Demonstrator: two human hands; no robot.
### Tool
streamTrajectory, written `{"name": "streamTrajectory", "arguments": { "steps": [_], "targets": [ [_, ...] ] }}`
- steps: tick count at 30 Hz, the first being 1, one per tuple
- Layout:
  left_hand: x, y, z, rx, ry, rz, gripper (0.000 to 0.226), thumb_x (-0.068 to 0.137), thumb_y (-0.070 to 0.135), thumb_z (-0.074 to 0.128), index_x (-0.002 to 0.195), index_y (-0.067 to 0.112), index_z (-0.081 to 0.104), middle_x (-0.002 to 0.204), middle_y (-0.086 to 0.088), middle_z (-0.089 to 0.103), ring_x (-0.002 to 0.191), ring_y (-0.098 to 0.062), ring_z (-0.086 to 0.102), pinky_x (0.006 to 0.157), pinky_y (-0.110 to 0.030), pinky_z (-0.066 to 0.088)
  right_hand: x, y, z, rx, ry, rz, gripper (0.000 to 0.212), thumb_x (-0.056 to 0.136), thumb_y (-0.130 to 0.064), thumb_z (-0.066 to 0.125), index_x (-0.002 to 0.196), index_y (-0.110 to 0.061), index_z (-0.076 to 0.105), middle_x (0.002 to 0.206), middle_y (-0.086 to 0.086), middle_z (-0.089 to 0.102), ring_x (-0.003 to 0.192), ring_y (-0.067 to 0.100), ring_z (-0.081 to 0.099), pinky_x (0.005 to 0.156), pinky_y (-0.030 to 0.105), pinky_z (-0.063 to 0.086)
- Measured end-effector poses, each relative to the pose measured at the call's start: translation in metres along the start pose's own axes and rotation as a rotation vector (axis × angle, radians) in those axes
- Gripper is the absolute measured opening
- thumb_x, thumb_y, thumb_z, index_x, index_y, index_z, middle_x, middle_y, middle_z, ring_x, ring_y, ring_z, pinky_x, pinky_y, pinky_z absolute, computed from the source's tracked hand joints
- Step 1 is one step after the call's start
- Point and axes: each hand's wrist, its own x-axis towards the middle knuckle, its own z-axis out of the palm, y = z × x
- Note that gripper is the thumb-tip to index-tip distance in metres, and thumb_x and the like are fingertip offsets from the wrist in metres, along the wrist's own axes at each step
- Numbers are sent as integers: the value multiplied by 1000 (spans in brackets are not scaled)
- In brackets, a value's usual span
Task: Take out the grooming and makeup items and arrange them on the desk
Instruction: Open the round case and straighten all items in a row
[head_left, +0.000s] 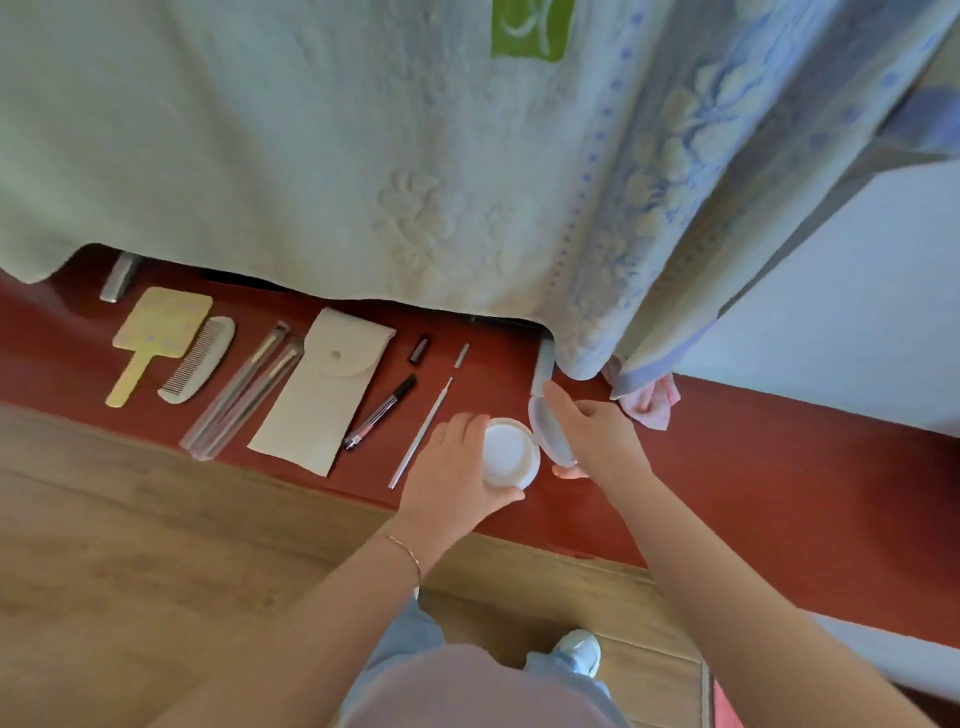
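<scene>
The left hand (457, 462) curls its fingers around the base of a round white plastic compact (510, 453), holding it just above the dark red counter (727, 483). The right hand (597, 434) pinches the compact's hinged lid, which stands open and nearly upright (its inside looks pale). Further left lie one yellow hand mirror (156, 332), one pale comb (200, 358), two clear-sleeved brushes (244, 389), one white snap pouch (324, 389), one black-capped pen (382, 410) and one thin white stick (421, 431).

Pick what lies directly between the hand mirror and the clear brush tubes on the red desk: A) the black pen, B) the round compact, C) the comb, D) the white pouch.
C: the comb lies just right of the hand mirror and left of the clear brush tubes.
</scene>
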Motion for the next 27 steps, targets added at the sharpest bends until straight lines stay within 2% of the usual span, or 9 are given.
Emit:
{"name": "streamTrajectory", "arguments": {
  "steps": [3,7,11,13,15,17,19,22,27],
  "targets": [
    [17,-15,-9,110,-44,146,82,67,60,69,130,17,39,124,2,44,113,-14,44,88,-22,41,0,-8,8,69,77,123,63,78,-67,51,86,-5,64,71,0,55,56,26,70,81,44,57],
    [30,-25,-15,131,-84,243,75,69,58,68,124,13,44,116,-1,47,108,-18,47,82,-26,45,0,-15,15,152,130,224,48,81,-63,52,79,-15,59,83,1,54,68,30,70,79,42,58],
    [37,-34,-17,176,-97,337,72,71,58,66,122,11,46,114,-4,50,104,-19,48,83,-27,44,0,-17,24,227,158,307,48,83,-62,51,97,-17,57,89,3,53,82,31,67,74,41,59],
    [38,-37,-16,180,-95,358,72,70,59,66,120,12,48,112,-4,52,102,-19,50,82,-27,46,-1,-17,27,192,177,317,47,83,-64,48,91,-19,57,88,3,55,79,31,68,76,42,59],
    [37,-40,-12,175,-83,361,72,68,60,68,118,12,50,109,-4,54,99,-19,52,79,-27,48,0,-16,29,95,208,302,45,84,-66,43,78,-23,54,82,1,56,71,31,69,78,41,58],
    [36,-40,-11,173,-66,360,71,66,59,70,116,11,52,106,-4,56,96,-19,55,75,-27,49,1,-16,30,2,242,268,47,87,-64,38,71,-23,52,76,-1,55,68,30,68,70,33,55],
    [35,-40,-9,179,-67,363,71,66,58,70,116,11,52,105,-4,56,95,-18,55,74,-26,48,1,-16,30,-68,252,241,53,89,-63,35,74,-17,55,71,-2,55,69,28,68,63,29,49],
    [33,-40,-8,217,-62,358,74,62,60,71,114,10,55,101,-4,59,90,-19,58,70,-26,49,-1,-14,31,-138,282,178,59,90,-62,31,82,-11,61,76,2,60,74,27,64,70,35,48],
    [26,-44,-21,229,-24,370,90,64,69,63,129,8,49,115,-5,62,101,-20,61,81,-30,52,-26,-1,28,-330,496,-117,45,90,-54,30,81,-17,55,70,-3,53,67,19,51,60,28,36]
  ]
}}
